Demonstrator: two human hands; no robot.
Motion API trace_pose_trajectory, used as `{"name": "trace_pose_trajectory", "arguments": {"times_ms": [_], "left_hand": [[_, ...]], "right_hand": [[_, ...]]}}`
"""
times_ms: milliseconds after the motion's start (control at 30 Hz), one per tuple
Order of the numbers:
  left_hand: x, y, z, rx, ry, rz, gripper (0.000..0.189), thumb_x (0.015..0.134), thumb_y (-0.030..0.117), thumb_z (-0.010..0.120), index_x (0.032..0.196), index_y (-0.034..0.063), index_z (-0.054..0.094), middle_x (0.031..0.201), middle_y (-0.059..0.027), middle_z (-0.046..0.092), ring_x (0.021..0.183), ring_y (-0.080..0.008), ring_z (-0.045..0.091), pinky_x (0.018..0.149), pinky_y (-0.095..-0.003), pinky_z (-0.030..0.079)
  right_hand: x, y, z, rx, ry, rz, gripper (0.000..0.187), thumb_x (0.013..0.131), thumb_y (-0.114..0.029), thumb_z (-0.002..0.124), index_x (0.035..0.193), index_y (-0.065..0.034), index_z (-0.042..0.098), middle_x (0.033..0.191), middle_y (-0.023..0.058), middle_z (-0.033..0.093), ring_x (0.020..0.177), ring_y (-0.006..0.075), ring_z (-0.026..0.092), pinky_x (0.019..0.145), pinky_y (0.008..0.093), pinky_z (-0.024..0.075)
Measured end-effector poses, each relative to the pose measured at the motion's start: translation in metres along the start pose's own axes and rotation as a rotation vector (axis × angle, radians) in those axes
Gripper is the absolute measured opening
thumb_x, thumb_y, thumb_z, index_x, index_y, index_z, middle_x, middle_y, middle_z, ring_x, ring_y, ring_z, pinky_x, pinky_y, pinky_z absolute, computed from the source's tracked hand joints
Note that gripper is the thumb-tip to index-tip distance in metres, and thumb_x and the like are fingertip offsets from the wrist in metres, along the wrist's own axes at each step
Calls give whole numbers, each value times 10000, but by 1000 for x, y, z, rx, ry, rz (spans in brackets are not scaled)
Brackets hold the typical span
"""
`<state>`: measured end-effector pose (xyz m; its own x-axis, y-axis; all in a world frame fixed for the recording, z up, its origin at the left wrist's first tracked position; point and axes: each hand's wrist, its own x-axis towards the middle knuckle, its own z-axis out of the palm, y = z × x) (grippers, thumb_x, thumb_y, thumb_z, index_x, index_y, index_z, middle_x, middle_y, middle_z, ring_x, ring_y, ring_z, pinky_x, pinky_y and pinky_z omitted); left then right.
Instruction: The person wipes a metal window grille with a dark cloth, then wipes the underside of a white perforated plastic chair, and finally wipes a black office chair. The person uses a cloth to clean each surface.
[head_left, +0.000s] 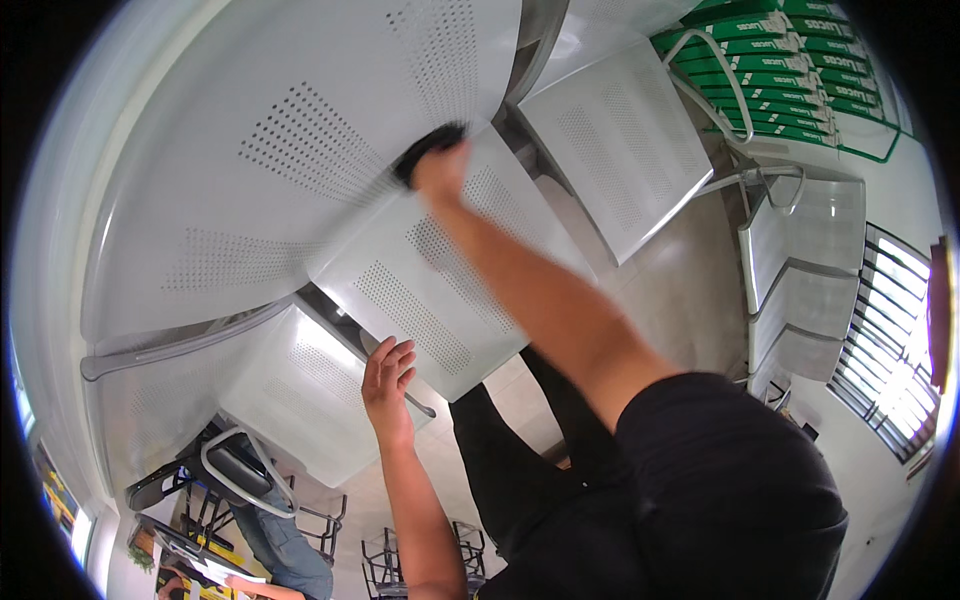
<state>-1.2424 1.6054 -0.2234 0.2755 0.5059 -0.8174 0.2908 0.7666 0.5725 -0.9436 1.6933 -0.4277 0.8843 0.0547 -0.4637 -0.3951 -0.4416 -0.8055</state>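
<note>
My right hand (441, 172) is shut on a black cloth-like item (426, 152), blurred, so its exact kind is unclear. It presses or hovers where the perforated metal backrest (315, 142) meets the seat (420, 300) of a silver-grey bench; contact is hard to judge. My right arm stretches across that seat and hides part of it. Lower and to the left, my left hand (390, 386) holds nothing, its fingers slightly bent and apart. It hangs near the seat's front left corner, beside an armrest tip (421, 405).
A neighbouring seat (622, 142) lies to the right, another (315, 397) to the left. Green racks of boxes (780, 75) stand at upper right. More metal seats (810, 285) line the wall by a barred window (889, 337). A person in jeans (281, 540) sits at lower left near black stools (386, 559).
</note>
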Motion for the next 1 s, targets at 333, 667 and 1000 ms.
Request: {"name": "trace_pose_trajectory", "arguments": {"times_ms": [333, 667, 1000], "left_hand": [[7, -19, 36, 19, -36, -42, 385, 1062, 293, 589, 1371, 65, 615, 1258, -84, 715, 1147, -182, 636, 1004, -348, 470], [57, -13, 56, 57, 65, 15, 471, 1066, 328, 557, 1455, 63, 537, 1325, -101, 674, 1194, -222, 621, 1050, -393, 454], [98, -44, 161, 147, -102, -71, 418, 1059, 337, 581, 1379, 70, 616, 1248, -61, 721, 1136, -170, 645, 988, -334, 470]], "right_hand": [[69, 18, -30, -76, 226, 0, 644, 928, -63, 626, 1489, 107, 361, 1458, 318, 480, 1394, 446, 469, 1214, 486, 361], [-46, 61, -41, -306, -663, 5, 391, 813, -55, 620, 1195, -31, 703, 1204, 251, 707, 1196, 420, 643, 1050, 468, 498], [132, 68, -171, -709, -386, -587, 349, 1034, -303, 547, 1217, -17, 625, 1257, 262, 655, 1178, 452, 630, 962, 534, 537]]}}
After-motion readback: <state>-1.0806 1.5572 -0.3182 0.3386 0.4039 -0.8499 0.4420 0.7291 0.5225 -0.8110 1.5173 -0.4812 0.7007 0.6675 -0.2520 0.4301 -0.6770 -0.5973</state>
